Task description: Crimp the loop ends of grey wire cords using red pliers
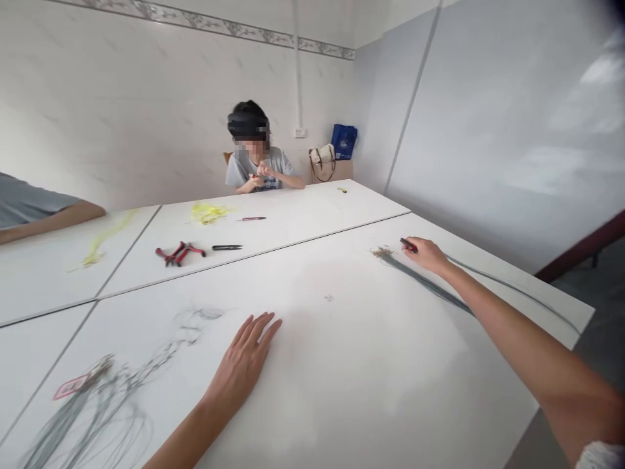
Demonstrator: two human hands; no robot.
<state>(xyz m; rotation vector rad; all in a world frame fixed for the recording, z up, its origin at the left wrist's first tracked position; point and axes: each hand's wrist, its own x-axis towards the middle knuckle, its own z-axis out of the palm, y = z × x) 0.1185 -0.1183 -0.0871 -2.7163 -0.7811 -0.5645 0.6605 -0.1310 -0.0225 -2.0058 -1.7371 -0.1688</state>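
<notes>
My left hand (244,358) lies palm down on the white table, its fingers stretched out and nothing in it. Over at the right, my right hand (426,254) is closed around a small tool (408,245) with a black tip and some red; its exact kind is hidden by my fingers. Just left of that hand lies a bundle of thin grey wires (422,281) with brownish frayed ends. Beyond my left hand, a loose tangle of wires (161,358) spreads across the table, beside another grey bundle (68,410) bearing a red-edged white tag (69,387).
Red-handled pliers (180,253), black thread snips (227,247) and a slim red tool (252,218) lie farther off. Yellow strands (208,213) are near a person (263,163) seated opposite. Another person's arm (63,218) rests at left. One grey wire (512,286) runs along the right edge.
</notes>
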